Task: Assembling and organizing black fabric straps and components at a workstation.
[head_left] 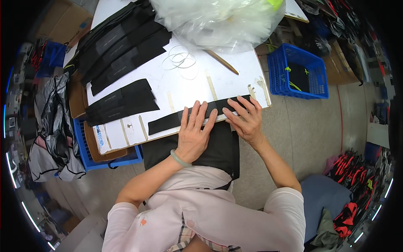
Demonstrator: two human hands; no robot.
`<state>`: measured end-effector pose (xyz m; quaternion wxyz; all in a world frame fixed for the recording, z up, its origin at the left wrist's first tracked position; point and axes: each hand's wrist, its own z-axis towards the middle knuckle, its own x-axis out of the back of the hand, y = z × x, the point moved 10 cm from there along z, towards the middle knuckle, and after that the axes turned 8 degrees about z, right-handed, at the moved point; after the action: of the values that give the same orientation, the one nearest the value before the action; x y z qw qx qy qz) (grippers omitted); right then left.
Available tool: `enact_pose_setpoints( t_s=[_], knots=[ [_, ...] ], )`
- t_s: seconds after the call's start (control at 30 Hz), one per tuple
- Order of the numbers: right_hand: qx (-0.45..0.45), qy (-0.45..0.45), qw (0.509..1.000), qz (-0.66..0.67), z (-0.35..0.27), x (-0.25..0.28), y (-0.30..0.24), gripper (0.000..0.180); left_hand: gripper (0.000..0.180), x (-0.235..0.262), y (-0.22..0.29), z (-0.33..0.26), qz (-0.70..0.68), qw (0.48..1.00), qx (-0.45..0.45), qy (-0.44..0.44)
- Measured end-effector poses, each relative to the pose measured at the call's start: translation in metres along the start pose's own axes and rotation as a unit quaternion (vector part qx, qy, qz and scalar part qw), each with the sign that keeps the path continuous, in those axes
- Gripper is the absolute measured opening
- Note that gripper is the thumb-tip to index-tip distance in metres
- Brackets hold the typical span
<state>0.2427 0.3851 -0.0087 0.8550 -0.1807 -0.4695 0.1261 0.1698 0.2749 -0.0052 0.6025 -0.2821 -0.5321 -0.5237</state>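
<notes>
Both hands [193, 136] [247, 119] press black fabric [168, 122] beside stacked black pieces [121, 103].

A long, narrow strip of black fabric [168, 122] lies flat along the near edge of the white table, running from lower left up to the right. Its middle is covered by fingers pressing on it. Below the edge hangs a larger piece of black cloth [218, 147] (draped, partly folded).
</notes>
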Motion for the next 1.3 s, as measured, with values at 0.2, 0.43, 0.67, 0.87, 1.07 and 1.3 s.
enact_pose_setpoints(
  t_s=[0.2,0.43,0.67,0.87,1.07,1.3],
  knots=[
    [0.009,0.016,1.000,-0.007,0.0002,0.0004,-0.0032,0.032,0.047,-0.0030,0.0008,-0.0030,0.014,0.999,0.012,0.036],
    [0.012,0.018,1.000,-0.018,-0.0008,0.0013,-0.0033,0.028,0.045,-0.0064,0.0027,-0.0047,0.028,0.998,0.007,0.062],
    [0.007,0.010,1.000,-0.023,-0.0033,-0.0022,-0.0027,0.028,0.051,-0.0032,0.0007,-0.0061,0.015,0.997,0.013,0.079],
    [0.006,-0.002,1.000,-0.024,-0.0012,-0.0029,-0.0050,0.027,0.049,-0.0014,0.0008,-0.0062,0.017,0.997,0.009,0.074],
    [0.004,-0.002,1.000,-0.028,-0.0017,-0.0017,-0.0047,0.028,0.049,-0.0015,0.0012,-0.0063,0.009,0.997,0.006,0.082],
    [0.011,0.016,1.000,-0.019,0.0005,-0.0015,-0.0046,0.027,0.049,-0.0029,-0.0011,-0.0075,-0.005,0.998,0.003,0.062]
  ],
)
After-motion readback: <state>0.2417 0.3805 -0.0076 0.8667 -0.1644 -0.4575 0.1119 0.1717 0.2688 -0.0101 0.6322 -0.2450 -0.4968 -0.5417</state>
